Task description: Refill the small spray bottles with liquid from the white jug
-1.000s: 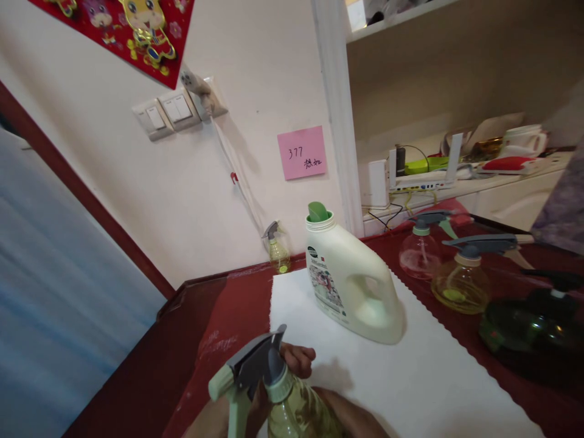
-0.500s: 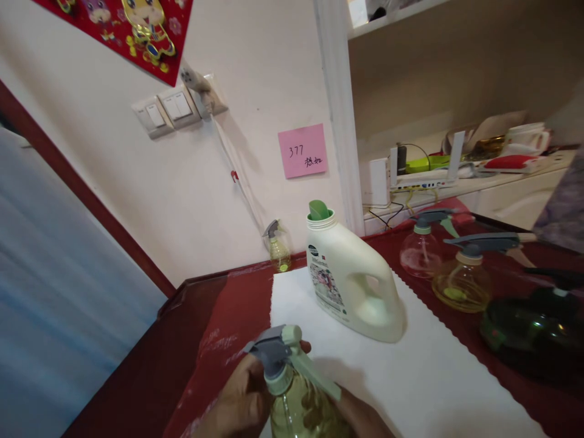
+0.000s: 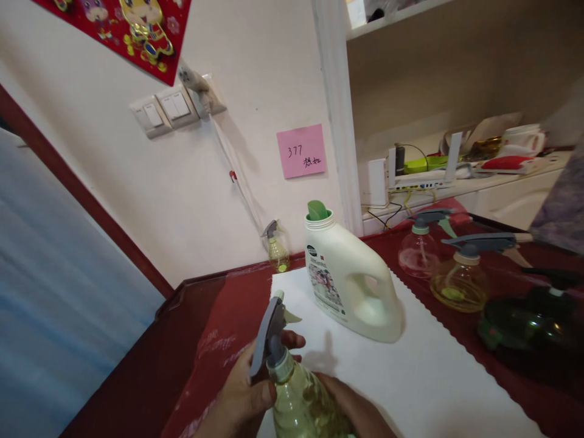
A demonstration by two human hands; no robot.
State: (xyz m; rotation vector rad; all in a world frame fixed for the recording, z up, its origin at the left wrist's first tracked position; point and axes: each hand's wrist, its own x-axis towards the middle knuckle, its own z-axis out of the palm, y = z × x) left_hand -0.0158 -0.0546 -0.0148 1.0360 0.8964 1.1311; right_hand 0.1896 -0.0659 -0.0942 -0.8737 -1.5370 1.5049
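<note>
A yellowish-green clear spray bottle (image 3: pixel 301 404) with a grey spray head (image 3: pixel 270 337) is between my hands at the bottom of the view. My left hand (image 3: pixel 241 389) is closed about the bottle's neck, its thumb by the pale green collar and its fingers behind the head. My right hand (image 3: pixel 351 407) grips the bottle's body from the right, most of its fingers hidden by it. Beyond them a pale green detergent jug (image 3: pixel 351 274) stands uncapped, with a green spout in its mouth, on a white sheet (image 3: pixel 438 377).
A small yellow spray bottle (image 3: pixel 278 252) stands against the wall. To the right are a pink-tinted spray bottle (image 3: pixel 418 249), a yellow one (image 3: pixel 458 283) and a dark green one (image 3: pixel 524 328). A white router (image 3: pixel 420 181) sits on the shelf behind.
The spray head has turned on the bottle; its nozzle and trigger, which faced toward me, now point away to the upper right. My left fingers have shifted around it.
</note>
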